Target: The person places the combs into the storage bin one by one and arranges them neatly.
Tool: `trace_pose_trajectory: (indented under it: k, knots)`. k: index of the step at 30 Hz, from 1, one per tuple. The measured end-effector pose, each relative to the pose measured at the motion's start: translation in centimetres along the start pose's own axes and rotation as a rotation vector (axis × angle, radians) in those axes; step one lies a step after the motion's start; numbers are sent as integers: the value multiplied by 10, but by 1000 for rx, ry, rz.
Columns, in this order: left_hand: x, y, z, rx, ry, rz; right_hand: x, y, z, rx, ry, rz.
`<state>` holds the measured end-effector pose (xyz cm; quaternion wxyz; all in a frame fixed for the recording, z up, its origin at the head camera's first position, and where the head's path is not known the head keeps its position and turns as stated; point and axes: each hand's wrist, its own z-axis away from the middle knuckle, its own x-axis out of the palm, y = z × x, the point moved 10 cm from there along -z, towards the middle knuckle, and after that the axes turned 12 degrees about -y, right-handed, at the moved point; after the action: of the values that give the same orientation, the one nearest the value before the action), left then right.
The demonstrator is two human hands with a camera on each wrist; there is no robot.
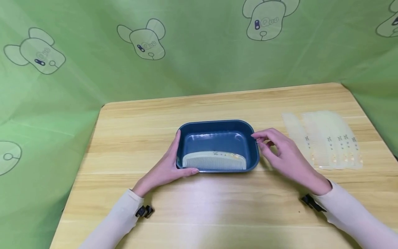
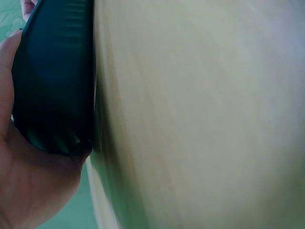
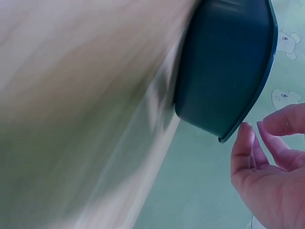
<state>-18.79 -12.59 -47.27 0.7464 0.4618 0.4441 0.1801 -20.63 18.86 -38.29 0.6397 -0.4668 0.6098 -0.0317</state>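
Observation:
A dark blue rectangular plastic box (image 1: 214,140) stands on the table in the head view. One pale comb (image 1: 214,162) lies inside along its near wall, teeth toward me. My left hand (image 1: 168,166) grips the box's near left corner, thumb along the near side and fingers on the left wall. The left wrist view shows that palm wrapped against the box wall (image 2: 57,86). At the right rim is my right hand (image 1: 281,152), fingers loosely bent and fingertips right by the edge. In the right wrist view the right hand (image 3: 274,167) has nothing between thumb and fingers.
Several pale translucent combs (image 1: 329,145) lie overlapping on the right side of the wooden table (image 1: 199,214). A green curtain (image 1: 199,69) printed with cartoon heads hangs behind and around the table. Dark devices sit on both wrists.

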Motion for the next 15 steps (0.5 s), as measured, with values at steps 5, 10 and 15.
trace_pose_trajectory:
  k: [5, 10, 15]
  knots:
    - [1, 1, 0, 5, -1, 5, -5, 10, 9, 38, 7, 19]
    - [0, 1, -1, 9, 4, 10, -10, 20, 17, 88, 23, 25]
    - [-1, 1, 0, 14, 6, 19, -15, 33, 26, 153, 42, 18]
